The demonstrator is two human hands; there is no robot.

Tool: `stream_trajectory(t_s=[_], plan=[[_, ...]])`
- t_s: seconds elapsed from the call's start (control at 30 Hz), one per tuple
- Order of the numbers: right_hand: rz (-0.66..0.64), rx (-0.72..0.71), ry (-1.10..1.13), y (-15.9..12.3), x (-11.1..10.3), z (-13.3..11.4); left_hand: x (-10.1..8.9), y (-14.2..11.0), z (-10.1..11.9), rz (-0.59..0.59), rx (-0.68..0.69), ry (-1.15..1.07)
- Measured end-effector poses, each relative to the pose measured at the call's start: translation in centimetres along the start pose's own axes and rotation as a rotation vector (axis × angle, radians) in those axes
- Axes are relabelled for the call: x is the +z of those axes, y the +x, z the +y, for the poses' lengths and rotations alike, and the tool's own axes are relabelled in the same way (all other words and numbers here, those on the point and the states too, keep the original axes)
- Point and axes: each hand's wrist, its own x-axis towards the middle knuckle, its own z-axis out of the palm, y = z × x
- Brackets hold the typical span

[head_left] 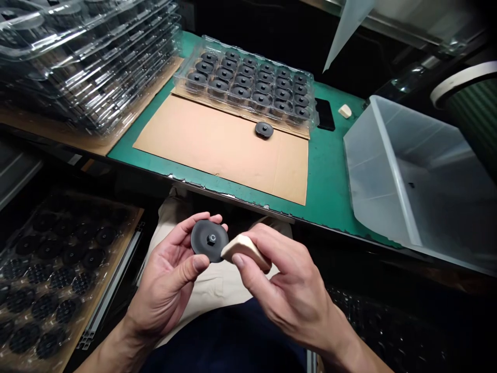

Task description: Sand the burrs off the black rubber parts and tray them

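Observation:
Above my lap, my left hand (171,269) grips a round black disc (204,242) by its edge, thumb in front and fingers behind. A small raised hub with a light ring stands at the disc's centre. My right hand (285,280) pinches a cream-coloured block (246,248), which looks like an eraser or a piece of sponge. One corner of the block meets the disc's lower right rim. Another black disc (264,130) lies alone on the cardboard sheet (217,140) on the table.
A clear plastic tray (310,122) with rows of black discs sits on the green table (330,191). Stacked clear trays (89,67) rise at left. A translucent bin (368,176), a black phone-like slab (325,114) and a second cream block (345,111) are right. Lower left holds another filled tray (128,212).

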Motion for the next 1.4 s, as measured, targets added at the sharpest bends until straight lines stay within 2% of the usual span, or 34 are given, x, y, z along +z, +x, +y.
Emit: stream_trajectory(t_s=[0.1,0.23,0.33,0.47,0.6,0.7,0.83,0.97,1.13,1.27,1.4], plan=[[0.054,-0.017,-0.036,-0.1,0.1,-0.1,0.0,-0.1,0.2,-0.013,0.016,0.007],[0.033,-0.008,0.004,-0.2,0.3,-0.2,0.1,-0.2,0.2,-0.022,0.013,0.009],[0.081,-0.021,-0.042,-0.3,0.5,-0.1,0.2,-0.2,0.1,-0.017,0.022,0.009],[0.057,-0.018,-0.028,-0.6,0.7,-0.1,0.2,-0.2,0.0,-0.017,0.01,0.012],[0.104,-0.022,-0.067,-0.8,0.8,-0.1,0.1,-0.2,0.0,-0.006,0.011,0.02],[0.071,-0.002,-0.025,-1.0,0.9,-0.2,0.1,-0.2,-0.1,0.001,0.0,0.017],[0.117,-0.016,-0.045,-1.1,1.0,-0.3,0.1,-0.3,-0.2,0.015,0.006,0.015],[0.072,0.005,0.027,-1.0,1.0,-0.2,0.2,-0.4,-0.3,-0.015,-0.006,0.012],[0.159,0.004,-0.035,-0.6,1.3,0.7,0.2,-0.2,-0.5,-0.01,-0.002,0.039],[0.092,0.041,0.13,-0.8,1.4,0.5,0.1,-0.3,-0.5,-0.003,-0.019,0.031],[0.141,0.019,0.051,-1.0,0.9,0.4,-0.1,-0.5,-0.7,-0.022,-0.065,0.011]])
